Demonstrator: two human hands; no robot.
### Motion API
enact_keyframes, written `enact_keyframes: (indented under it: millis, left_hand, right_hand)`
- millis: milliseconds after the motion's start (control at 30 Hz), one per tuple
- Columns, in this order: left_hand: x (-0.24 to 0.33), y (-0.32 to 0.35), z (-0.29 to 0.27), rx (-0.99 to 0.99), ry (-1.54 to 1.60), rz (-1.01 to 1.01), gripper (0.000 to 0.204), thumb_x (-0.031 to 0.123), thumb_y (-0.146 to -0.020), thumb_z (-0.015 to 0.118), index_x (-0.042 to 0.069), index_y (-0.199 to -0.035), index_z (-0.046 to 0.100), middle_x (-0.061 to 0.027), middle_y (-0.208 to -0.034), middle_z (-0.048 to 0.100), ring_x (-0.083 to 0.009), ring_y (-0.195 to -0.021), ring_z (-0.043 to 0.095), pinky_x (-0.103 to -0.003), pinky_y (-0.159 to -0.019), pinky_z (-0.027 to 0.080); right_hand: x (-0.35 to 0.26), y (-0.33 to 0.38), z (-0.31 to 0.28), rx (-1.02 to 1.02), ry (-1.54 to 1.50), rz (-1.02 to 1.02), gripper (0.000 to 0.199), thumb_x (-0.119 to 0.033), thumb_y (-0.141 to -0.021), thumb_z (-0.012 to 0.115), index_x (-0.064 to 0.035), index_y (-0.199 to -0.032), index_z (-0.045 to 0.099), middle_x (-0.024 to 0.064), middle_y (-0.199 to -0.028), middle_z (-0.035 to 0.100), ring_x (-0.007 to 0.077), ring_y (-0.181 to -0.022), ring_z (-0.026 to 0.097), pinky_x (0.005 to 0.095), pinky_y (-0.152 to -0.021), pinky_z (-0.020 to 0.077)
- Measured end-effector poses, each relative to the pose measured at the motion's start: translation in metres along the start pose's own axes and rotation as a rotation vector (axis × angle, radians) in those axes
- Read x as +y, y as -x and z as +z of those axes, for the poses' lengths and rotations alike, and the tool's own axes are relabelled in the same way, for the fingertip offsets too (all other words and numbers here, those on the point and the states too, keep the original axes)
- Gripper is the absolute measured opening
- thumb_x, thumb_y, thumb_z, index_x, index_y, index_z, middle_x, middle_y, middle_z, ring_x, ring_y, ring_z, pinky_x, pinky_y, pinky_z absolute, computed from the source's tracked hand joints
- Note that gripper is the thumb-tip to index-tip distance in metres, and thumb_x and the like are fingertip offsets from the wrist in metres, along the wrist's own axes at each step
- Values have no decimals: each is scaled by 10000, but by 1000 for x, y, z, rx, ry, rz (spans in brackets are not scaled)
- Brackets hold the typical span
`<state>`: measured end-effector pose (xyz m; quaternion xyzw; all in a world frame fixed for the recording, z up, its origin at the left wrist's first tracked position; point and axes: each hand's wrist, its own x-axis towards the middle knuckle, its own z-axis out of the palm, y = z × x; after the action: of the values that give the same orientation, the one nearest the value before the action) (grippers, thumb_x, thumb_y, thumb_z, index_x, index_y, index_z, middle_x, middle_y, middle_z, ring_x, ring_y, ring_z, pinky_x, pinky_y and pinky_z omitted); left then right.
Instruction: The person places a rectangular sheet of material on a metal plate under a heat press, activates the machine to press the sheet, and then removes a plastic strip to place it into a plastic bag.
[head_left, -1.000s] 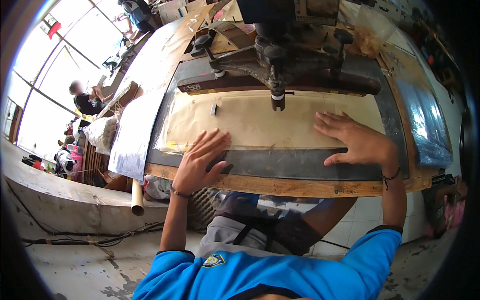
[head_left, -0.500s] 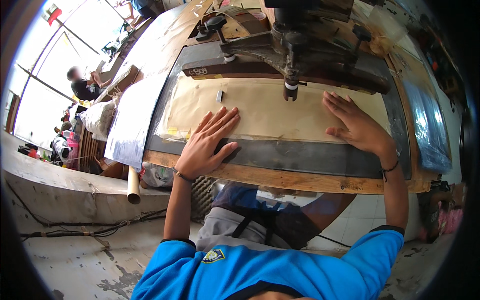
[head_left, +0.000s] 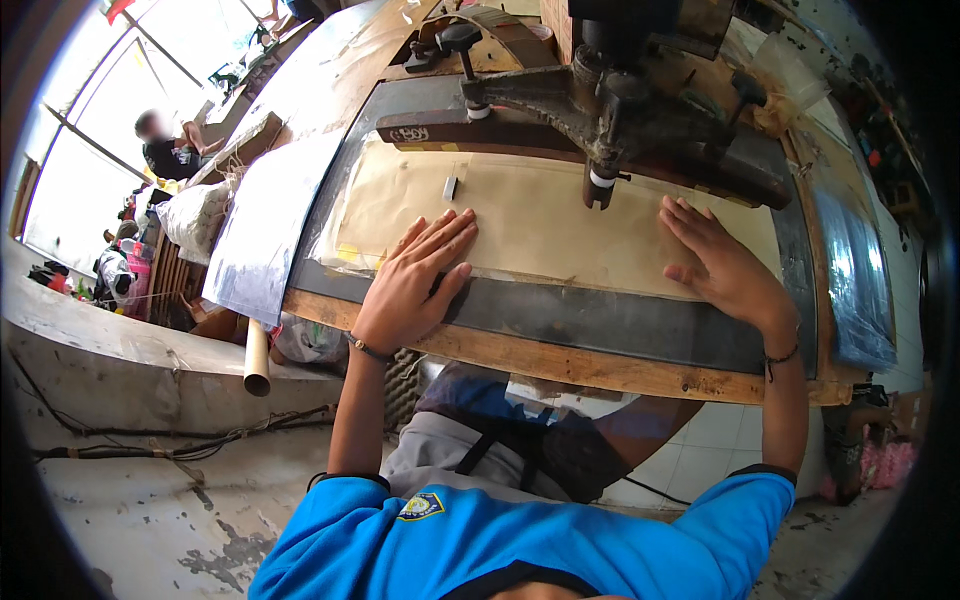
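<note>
Slid slightly forward since half a second ago: left hand (head_left: 415, 285) and right hand (head_left: 725, 265), both open, palms flat, pinning tan sheet (head_left: 560, 225) taut between them, under machine head (head_left: 600, 185) just ahead of fingertips.

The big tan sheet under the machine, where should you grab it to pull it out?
Probably by the near long edge of the tan sheet, from the person's side. It lies flat, so pinch that edge between the left hand and right hand. The dark machine arm hangs over its far part, blocking that side.
</note>
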<state>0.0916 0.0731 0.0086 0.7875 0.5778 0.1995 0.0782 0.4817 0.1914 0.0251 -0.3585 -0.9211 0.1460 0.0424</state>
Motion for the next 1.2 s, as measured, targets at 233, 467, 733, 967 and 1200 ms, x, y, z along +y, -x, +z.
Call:
enact_keyframes:
  millis: [233,467,733,967,1200]
  left_hand:
    - [-4,3,4,56,29,-42,476,264,-1051,474,18,-1453,536,-135,-1557,472,-291,-1486,372,-433,-1261,224]
    - [-2,2,3,63,34,-62,478,262,-1044,481,29,-1459,532,-133,-1555,476,-277,-1483,377,-431,-1261,230]
    - [-5,3,7,75,15,-73,473,254,-1037,490,33,-1453,539,-130,-1552,481,-282,-1482,380,-422,-1262,231]
    - [-3,3,4,77,56,-102,457,176,-1016,503,43,-1451,547,-114,-1566,470,-292,-1488,377,-450,-1261,231]
    - [-9,4,8,114,76,-86,447,202,-1011,539,29,-1422,571,-129,-1546,491,-304,-1482,381,-443,-1261,235]
  right_hand:
    - [1,-2,-3,5,-35,-11,757,-502,-990,571,-24,-1544,375,136,-1636,333,261,-1533,270,410,-1284,187]
    - [-4,1,-10,-44,-93,14,719,-485,-987,593,-42,-1527,421,123,-1631,350,258,-1534,270,400,-1284,185]
    - [-2,-6,1,8,-28,-8,732,-484,-992,582,-45,-1545,387,121,-1635,341,266,-1534,270,413,-1286,178]
    - [2,-6,-1,-7,-42,7,683,-405,-1000,611,-77,-1555,386,111,-1628,363,265,-1535,275,410,-1283,172]
    - [-1,-5,-4,24,-71,21,674,-405,-997,618,-64,-1539,408,117,-1618,380,268,-1530,288,410,-1281,185]
